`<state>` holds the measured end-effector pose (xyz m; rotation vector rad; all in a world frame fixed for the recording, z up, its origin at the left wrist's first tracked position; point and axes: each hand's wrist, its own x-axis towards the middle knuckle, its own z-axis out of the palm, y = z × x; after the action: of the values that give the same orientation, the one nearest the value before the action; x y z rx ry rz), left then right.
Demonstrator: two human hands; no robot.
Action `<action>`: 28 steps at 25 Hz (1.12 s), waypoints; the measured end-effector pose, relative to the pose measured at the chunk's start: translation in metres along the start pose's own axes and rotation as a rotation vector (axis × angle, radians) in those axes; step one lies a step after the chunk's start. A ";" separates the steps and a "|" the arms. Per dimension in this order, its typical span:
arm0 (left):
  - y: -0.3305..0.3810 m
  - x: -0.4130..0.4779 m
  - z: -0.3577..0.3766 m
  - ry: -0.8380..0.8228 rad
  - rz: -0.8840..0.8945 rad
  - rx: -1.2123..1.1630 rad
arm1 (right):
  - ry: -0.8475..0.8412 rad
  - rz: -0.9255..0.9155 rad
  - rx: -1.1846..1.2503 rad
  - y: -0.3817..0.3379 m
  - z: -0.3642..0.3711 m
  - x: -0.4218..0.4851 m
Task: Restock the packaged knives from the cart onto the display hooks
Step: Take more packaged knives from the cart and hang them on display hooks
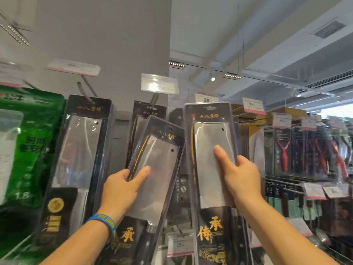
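Work is mid-way: left hand (pixel 122 186) grips tilted knife pkg (pixel 158 165), right hand (pixel 242 176) grips upright pkg (pixel 208 134). Both seem not yet on hooks (pixel 87 90); other pkgs (pixel 80 150) already hang.

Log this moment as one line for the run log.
phase: restocking | left hand: grips tilted cleaver pack | right hand: grips upright cleaver pack | both near display hooks, neither visibly hung

Two hands (pixel 122 188) (pixel 242 178), four black cleaver packs (pixel 152 188) (pixel 210 142) (pixel 80 150) (pixel 145 111), one green pack (pixel 28 150), one wristband (pixel 105 222).
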<state>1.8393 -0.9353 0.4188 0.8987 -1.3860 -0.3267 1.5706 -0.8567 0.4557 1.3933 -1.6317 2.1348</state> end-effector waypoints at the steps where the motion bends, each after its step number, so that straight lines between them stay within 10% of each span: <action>1: 0.002 -0.001 -0.003 0.034 0.013 -0.001 | 0.015 0.042 0.035 -0.002 -0.001 0.002; 18: 0.046 0.050 -0.019 0.206 0.250 0.141 | 0.028 -0.188 0.106 -0.091 0.017 0.024; 28: 0.043 0.051 -0.027 0.212 0.177 0.182 | -0.110 0.022 0.219 -0.070 0.021 0.011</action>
<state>1.8622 -0.9328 0.4874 0.9227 -1.3008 0.0303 1.6167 -0.8491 0.5126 1.5861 -1.4909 2.3487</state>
